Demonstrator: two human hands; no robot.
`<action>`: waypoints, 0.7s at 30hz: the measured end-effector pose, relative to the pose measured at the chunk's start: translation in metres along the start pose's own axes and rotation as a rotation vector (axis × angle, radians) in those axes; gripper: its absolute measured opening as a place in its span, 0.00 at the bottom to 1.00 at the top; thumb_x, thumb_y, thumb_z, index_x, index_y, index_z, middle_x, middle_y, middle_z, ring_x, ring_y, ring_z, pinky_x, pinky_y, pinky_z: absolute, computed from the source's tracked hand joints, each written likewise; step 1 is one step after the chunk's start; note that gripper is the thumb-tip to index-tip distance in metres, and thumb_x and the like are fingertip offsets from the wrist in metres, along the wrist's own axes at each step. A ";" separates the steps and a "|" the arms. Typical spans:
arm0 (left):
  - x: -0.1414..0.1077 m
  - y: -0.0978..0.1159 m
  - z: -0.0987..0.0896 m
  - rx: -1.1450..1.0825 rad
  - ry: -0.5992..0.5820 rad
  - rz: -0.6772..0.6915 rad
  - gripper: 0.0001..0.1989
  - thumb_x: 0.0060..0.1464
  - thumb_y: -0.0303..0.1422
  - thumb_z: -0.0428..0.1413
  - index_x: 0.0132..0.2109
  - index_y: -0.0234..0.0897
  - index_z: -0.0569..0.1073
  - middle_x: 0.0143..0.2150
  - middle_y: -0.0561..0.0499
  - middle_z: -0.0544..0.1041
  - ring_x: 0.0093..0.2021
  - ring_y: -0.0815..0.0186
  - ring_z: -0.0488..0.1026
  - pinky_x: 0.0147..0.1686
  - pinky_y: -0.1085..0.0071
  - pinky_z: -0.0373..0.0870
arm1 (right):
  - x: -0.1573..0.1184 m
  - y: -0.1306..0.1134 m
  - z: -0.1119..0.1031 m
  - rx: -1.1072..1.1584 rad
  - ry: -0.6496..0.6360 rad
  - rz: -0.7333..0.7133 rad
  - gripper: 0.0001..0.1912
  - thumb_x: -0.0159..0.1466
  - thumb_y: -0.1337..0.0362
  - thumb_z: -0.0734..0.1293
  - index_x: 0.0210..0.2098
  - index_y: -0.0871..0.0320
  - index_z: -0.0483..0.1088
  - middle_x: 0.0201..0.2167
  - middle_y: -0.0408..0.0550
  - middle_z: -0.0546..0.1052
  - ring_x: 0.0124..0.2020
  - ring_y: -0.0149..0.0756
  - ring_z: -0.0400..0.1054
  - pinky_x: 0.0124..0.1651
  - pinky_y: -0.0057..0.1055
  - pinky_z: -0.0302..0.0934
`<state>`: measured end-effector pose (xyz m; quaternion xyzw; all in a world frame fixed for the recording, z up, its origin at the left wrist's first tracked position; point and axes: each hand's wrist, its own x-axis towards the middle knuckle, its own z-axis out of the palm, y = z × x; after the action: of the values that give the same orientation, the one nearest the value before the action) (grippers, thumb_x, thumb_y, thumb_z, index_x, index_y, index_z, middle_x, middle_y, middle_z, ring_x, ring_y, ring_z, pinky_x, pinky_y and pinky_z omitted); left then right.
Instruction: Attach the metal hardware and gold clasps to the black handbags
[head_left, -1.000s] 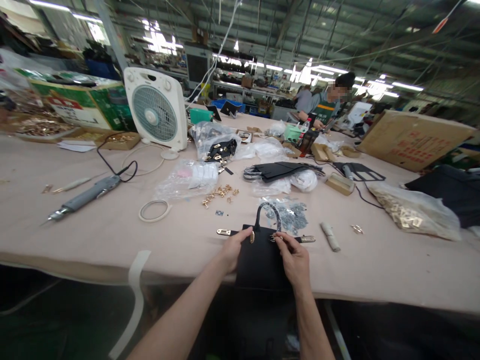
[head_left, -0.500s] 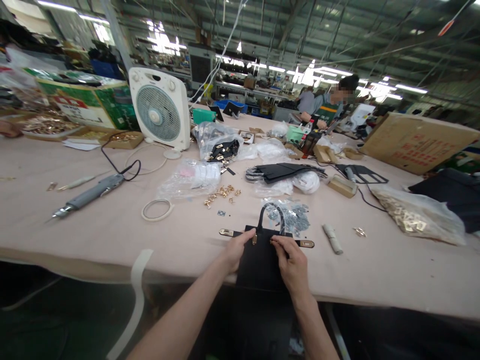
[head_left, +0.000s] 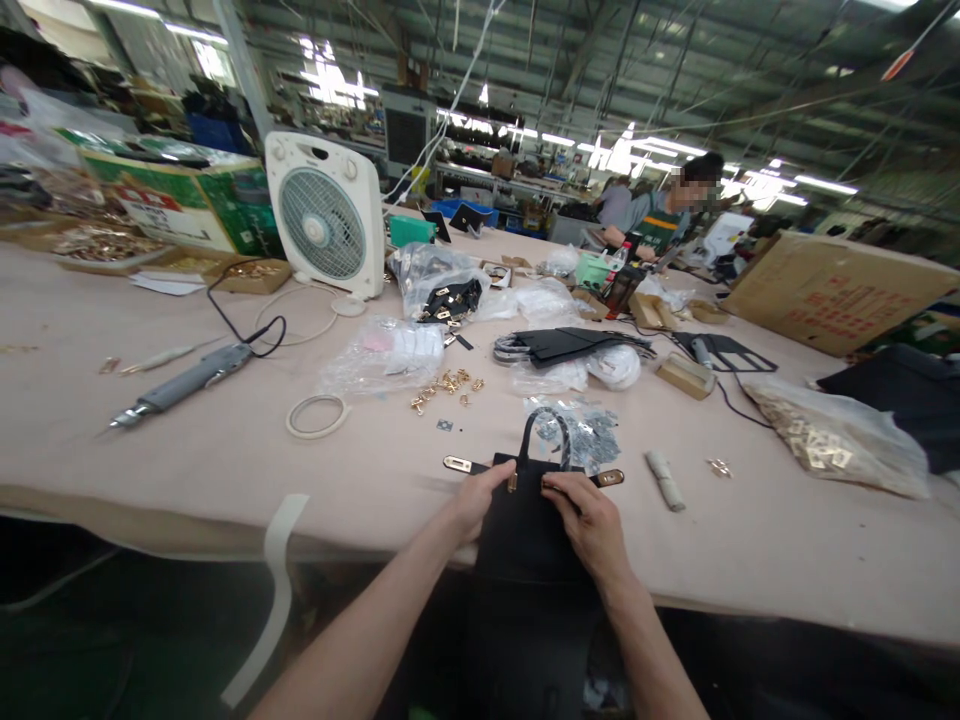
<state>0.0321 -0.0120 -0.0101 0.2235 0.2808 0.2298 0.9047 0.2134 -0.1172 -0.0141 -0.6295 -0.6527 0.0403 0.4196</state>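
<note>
A black bag panel (head_left: pixel 529 535) hangs over the table's front edge, its arched handle (head_left: pixel 546 420) at the top. My left hand (head_left: pixel 480 495) grips the panel's upper left edge, thumb beside a small gold fitting (head_left: pixel 512 480). With bent fingers, my right hand (head_left: pixel 589 515) pinches a small gold piece (head_left: pixel 547 484) against the upper right of the panel. Straps with gold plates stick out on both sides, the left plate (head_left: pixel 457 463) and the right plate (head_left: pixel 611 478). Grey metal plates (head_left: pixel 589 435) lie on plastic behind the handle.
An electric screwdriver (head_left: pixel 184 385), a tape roll (head_left: pixel 316 416) and a white fan (head_left: pixel 326 215) stand or lie left. Gold fittings (head_left: pixel 450 385) and black panels (head_left: pixel 570 344) lie behind. A grey roll (head_left: pixel 664 480) and bag of parts (head_left: pixel 832 435) are right. A person (head_left: pixel 664 215) works beyond.
The right strap plate has tilted upward and shifted slightly left. Both hands keep their holds on the panel and gold piece. The whole view has shifted slightly.
</note>
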 end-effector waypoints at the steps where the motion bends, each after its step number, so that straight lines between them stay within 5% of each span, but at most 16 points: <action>1: 0.000 0.000 0.000 0.005 -0.001 0.006 0.13 0.61 0.37 0.64 0.44 0.30 0.80 0.35 0.42 0.85 0.36 0.56 0.85 0.43 0.62 0.82 | 0.001 0.002 -0.002 0.003 -0.019 -0.004 0.09 0.73 0.62 0.67 0.50 0.49 0.78 0.47 0.48 0.82 0.49 0.41 0.78 0.55 0.39 0.73; 21: 0.001 -0.003 0.001 -0.005 0.010 0.049 0.11 0.59 0.36 0.65 0.43 0.32 0.79 0.36 0.42 0.85 0.38 0.55 0.84 0.46 0.61 0.81 | 0.009 0.001 0.004 -0.032 -0.047 0.075 0.08 0.71 0.60 0.68 0.44 0.51 0.81 0.40 0.49 0.82 0.42 0.42 0.78 0.48 0.38 0.74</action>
<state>0.0341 -0.0141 -0.0106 0.2270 0.2792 0.2535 0.8979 0.2129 -0.1079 -0.0127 -0.6591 -0.6387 0.0604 0.3925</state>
